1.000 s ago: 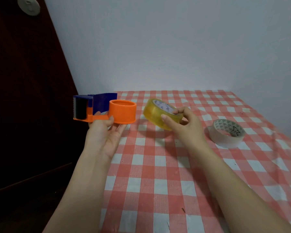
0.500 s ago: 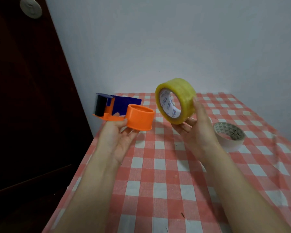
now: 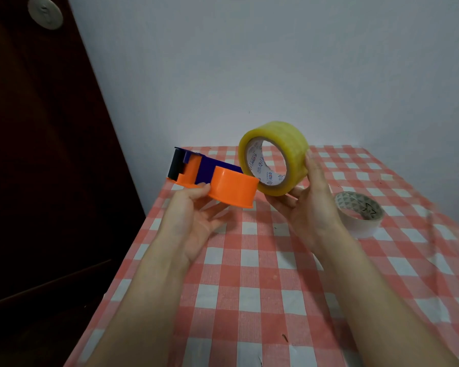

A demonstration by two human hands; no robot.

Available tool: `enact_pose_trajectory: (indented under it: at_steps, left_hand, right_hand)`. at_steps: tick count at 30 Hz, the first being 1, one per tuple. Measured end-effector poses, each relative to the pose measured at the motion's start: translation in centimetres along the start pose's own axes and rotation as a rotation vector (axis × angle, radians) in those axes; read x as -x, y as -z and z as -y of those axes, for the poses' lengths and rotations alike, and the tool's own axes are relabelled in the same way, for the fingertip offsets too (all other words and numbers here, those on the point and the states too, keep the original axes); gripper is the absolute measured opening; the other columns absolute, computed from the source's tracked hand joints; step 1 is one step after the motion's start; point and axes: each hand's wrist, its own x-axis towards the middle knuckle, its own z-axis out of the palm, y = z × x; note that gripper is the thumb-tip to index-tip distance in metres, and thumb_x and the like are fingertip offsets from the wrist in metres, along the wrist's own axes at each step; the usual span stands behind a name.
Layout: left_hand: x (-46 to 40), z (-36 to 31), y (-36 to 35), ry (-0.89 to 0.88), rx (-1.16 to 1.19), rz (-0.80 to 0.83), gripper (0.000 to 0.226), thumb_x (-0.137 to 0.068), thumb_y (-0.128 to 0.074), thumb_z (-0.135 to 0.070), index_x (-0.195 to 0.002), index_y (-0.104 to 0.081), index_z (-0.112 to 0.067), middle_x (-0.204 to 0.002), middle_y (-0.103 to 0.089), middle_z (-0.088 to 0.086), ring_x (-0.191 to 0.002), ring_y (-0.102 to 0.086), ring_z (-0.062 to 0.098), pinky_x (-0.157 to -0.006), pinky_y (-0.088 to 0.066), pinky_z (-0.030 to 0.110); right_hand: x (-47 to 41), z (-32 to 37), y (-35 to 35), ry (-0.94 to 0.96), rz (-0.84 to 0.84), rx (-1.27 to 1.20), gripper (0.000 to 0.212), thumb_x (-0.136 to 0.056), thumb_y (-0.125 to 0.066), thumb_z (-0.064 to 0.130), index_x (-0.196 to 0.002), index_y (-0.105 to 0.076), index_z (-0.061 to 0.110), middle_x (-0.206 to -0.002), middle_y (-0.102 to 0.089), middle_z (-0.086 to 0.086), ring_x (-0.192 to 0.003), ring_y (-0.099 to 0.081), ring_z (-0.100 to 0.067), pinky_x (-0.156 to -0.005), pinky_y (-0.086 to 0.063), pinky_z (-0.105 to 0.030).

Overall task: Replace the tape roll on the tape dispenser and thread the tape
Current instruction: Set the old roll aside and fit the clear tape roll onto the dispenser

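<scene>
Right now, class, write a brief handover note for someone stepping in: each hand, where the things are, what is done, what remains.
Left hand: holds the orange tape dispenser in the air; its hub is bare.
Right hand: holds the yellow tape roll upright beside the hub, not yet on it.
White tape roll: lies flat on the checked tablecloth, at the right.
Done: dispenser has no roll on it.
Left: seat the yellow roll, thread the tape.

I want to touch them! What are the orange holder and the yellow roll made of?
The holder looks like hard plastic: smooth, matte, solid orange. The roll looks like glossy see-through tape, probably on a cardboard core, since the inside is printed.
</scene>
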Motion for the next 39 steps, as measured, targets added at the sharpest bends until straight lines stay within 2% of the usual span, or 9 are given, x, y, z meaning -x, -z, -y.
enact_pose_trajectory:
  at_steps: [4, 8, 11, 15, 18, 23, 32, 36, 39]
  left_hand:
    - [0.0, 0.0, -0.1, 0.038, -0.005, 0.019, 0.011, -0.1, -0.051, -0.01, -0.103, -0.056, -0.019, -0.114, -0.069, 0.015, -0.109, -0.068, 0.037, -0.095, -0.053, 0.059]
    - [0.2, -0.1, -0.3, 0.03, 0.02, 0.025, 0.012, -0.1, -0.05, -0.013, -0.105, -0.06, -0.018, -0.109, -0.069, 0.013, -0.1, -0.069, 0.034, -0.098, -0.051, 0.061]
    - [0.1, -0.1, -0.5, 0.023, 0.055, 0.043, 0.015, -0.102, -0.051, -0.017, -0.111, -0.062, -0.017, -0.104, -0.066, 0.011, -0.094, -0.069, 0.034, -0.094, -0.053, 0.061]
    - [0.2, -0.1, -0.6, 0.02, 0.077, 0.063, 0.014, -0.103, -0.05, -0.017, -0.108, -0.062, -0.014, -0.084, -0.067, 0.007, -0.064, -0.071, 0.024, -0.095, -0.053, 0.064]
    - [0.1, -0.1, -0.5, 0.005, 0.058, 0.068, 0.014, -0.102, -0.051, -0.018, -0.099, -0.065, -0.019, -0.097, -0.067, 0.009, -0.087, -0.069, 0.03, -0.089, -0.056, 0.06]
    - [0.0, -0.2, 0.0, -0.012, 0.056, 0.074, 0.012, -0.101, -0.054, -0.021, -0.097, -0.066, -0.021, -0.107, -0.068, 0.011, -0.121, -0.063, 0.042, -0.101, -0.05, 0.064]
    - [-0.1, -0.1, 0.3, -0.012, 0.001, 0.078, 0.019, -0.101, -0.056, -0.019, -0.118, -0.065, -0.015, -0.118, -0.066, 0.013, -0.118, -0.065, 0.041, -0.099, -0.052, 0.064]
    - [-0.2, -0.1, 0.2, -0.013, -0.036, 0.064, 0.016, -0.102, -0.056, -0.023, -0.108, -0.067, -0.013, -0.102, -0.068, 0.009, -0.109, -0.067, 0.038, -0.1, -0.052, 0.063]
    - [-0.1, -0.1, 0.1, -0.026, -0.058, 0.032, 0.016, -0.103, -0.056, -0.027, -0.107, -0.068, -0.017, -0.099, -0.07, 0.006, -0.101, -0.069, 0.033, -0.094, -0.056, 0.059]
  right_hand:
    - [-0.2, -0.2, 0.2, -0.001, -0.007, 0.022, 0.033, -0.092, -0.051, 0.058, -0.114, -0.054, 0.034, -0.118, -0.069, -0.015, -0.103, -0.071, -0.029, -0.087, -0.058, -0.041]
    - [-0.2, -0.3, 0.2, -0.002, -0.006, 0.046, 0.047, -0.091, -0.051, 0.058, -0.127, -0.052, 0.027, -0.118, -0.07, -0.014, -0.1, -0.072, -0.028, -0.085, -0.058, -0.039]
    - [-0.1, -0.3, 0.0, 0.002, 0.001, 0.079, 0.044, -0.092, -0.052, 0.055, -0.123, -0.054, 0.024, -0.115, -0.07, -0.015, -0.095, -0.073, -0.026, -0.086, -0.059, -0.04]
    - [0.1, -0.4, -0.2, 0.015, 0.04, 0.142, 0.045, -0.09, -0.056, 0.052, -0.12, -0.055, 0.018, -0.114, -0.07, -0.011, -0.082, -0.075, -0.017, -0.083, -0.06, -0.037]
    - [0.1, -0.6, -0.2, 0.033, 0.073, 0.198, 0.034, -0.089, -0.058, 0.048, -0.109, -0.056, 0.02, -0.111, -0.07, -0.007, -0.078, -0.075, -0.013, -0.083, -0.059, -0.036]
    - [0.1, -0.7, -0.2, 0.04, 0.104, 0.209, 0.019, -0.093, -0.058, 0.04, -0.095, -0.057, 0.021, -0.096, -0.072, 0.001, -0.076, -0.073, -0.013, -0.087, -0.059, -0.038]
    - [0.2, -0.9, -0.3, 0.005, 0.118, 0.231, 0.029, -0.09, -0.062, 0.042, -0.101, -0.055, 0.017, -0.091, -0.069, 0.002, -0.073, -0.072, -0.013, -0.087, -0.059, -0.04]
    - [0.3, -1.0, -0.4, -0.012, 0.116, 0.261, 0.038, -0.083, -0.068, 0.046, -0.099, -0.054, 0.015, -0.077, -0.066, 0.005, -0.07, -0.069, -0.015, -0.09, -0.056, -0.047]
    - [0.4, -1.2, -0.5, -0.018, 0.118, 0.252, 0.03, -0.089, -0.065, 0.04, -0.101, -0.055, 0.014, -0.081, -0.064, 0.004, -0.073, -0.068, -0.017, -0.091, -0.056, -0.048]
